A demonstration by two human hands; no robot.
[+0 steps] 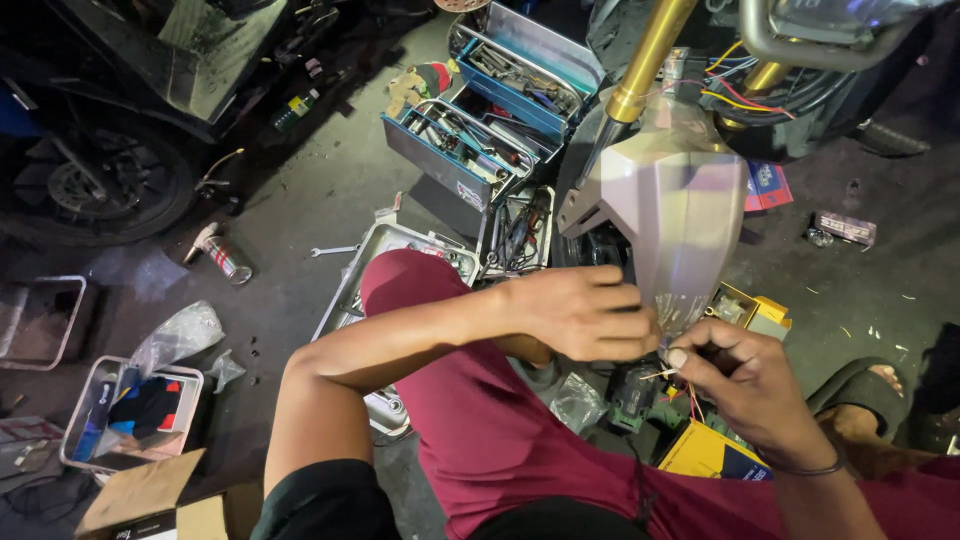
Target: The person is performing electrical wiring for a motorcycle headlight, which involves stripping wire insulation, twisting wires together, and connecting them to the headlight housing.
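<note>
My left hand [580,312] rests over my knee in maroon shorts [470,410], its fingers closed on a crinkled clear plastic wrap [682,310] that hangs below a grey motorcycle front fender [665,205]. My right hand [745,385] pinches thin wires [662,374] between thumb and forefinger, right beside the left fingertips. Both hands meet just under the fender's lower edge. A gold fork tube [645,65] rises above the fender.
An open blue tiered toolbox [480,140] full of tools stands ahead. A metal tray [370,260], a spray can [225,258], a wrench [333,250], yellow boxes [705,452], a cardboard box [145,495] and a motorcycle wheel [95,185] lie around on the concrete floor.
</note>
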